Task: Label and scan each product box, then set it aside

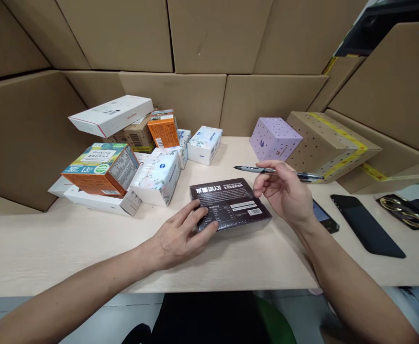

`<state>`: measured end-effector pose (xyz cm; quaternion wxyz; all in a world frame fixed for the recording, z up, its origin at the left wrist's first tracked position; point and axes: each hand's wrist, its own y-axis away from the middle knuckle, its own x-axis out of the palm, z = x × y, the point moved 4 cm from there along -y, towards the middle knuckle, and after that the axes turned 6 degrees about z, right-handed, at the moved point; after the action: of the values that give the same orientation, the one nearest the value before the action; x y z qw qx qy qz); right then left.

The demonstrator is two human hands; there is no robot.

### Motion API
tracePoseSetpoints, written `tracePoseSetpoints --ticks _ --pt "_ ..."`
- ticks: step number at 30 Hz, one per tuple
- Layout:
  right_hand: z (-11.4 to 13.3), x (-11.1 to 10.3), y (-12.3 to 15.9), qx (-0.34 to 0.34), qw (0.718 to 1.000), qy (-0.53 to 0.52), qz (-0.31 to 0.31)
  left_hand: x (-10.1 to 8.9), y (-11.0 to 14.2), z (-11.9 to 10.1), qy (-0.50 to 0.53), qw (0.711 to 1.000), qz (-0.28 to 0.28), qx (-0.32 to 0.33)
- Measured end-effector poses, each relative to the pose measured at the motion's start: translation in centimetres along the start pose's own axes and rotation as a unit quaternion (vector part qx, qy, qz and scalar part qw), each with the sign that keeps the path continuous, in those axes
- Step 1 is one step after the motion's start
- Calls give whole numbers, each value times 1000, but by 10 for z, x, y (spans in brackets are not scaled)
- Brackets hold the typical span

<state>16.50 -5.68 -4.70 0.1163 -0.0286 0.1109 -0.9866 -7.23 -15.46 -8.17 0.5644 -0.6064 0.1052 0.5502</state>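
Your left hand (179, 239) is resting spread and unclenched on the near-left part of the shrink-wrapped black box (218, 210); your right hand (290, 198) is grasping a ballpoint pen (247, 169) beside the box's right side. The box is lying flat between your hands. You are steadying it best by pressing lightly and evenly, since the glossy wrap may be slippery. The floral tissue pack (155, 177) is crowding the left edge, and the smartphone (324, 216) is lying by your right wrist; more tabletop (224, 267) is stretching toward you.
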Motion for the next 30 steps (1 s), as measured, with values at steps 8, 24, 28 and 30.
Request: tracePoseSetpoints --ticks 8,24,28,30 --pt "-4 7 -6 5 1000 28 10 -4 0 -3 83 993 80 -9" --pt "-16 15 -3 -27 966 254 -32 -5 -3 -3 92 995 47 -14" --pt "-13 17 -3 -33 961 274 -23 -5 -3 -3 96 994 49 -16" --pt "-12 18 -3 -38 958 283 -21 -5 -3 -3 97 994 50 -16"
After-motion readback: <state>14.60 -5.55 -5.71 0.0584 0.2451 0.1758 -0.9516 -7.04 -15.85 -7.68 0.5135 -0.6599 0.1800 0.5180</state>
